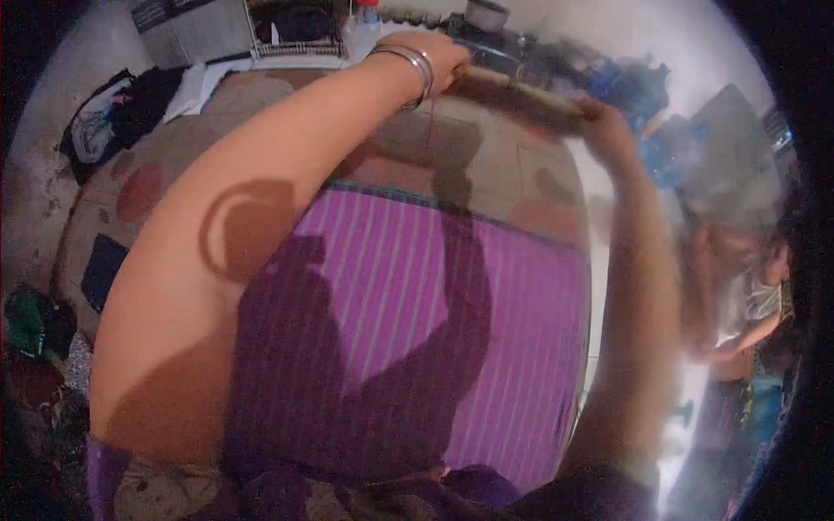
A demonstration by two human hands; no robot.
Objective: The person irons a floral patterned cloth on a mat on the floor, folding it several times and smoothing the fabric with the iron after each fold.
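My left hand [438, 57], with metal bangles [420, 68] at the wrist, grips one end of a long brown item [515, 98] with a pale yellowish edge. My right hand [609, 127], blurred, grips its other end. The item is stretched between both hands, away from my body; whether it is folded cloth or something stiffer is unclear. Below and nearer to me lies a purple striped mat [384, 260] with a dark green far edge. The shadow of my head and arms falls across it.
Blue plastic bags [629, 88] stand at the far right. A person [749, 306] sits at the right edge. At the far side are a wire rack [298, 49] and a metal pot [487, 14]. A dark bag [140, 107] and a dark blue cloth [104, 272] lie left.
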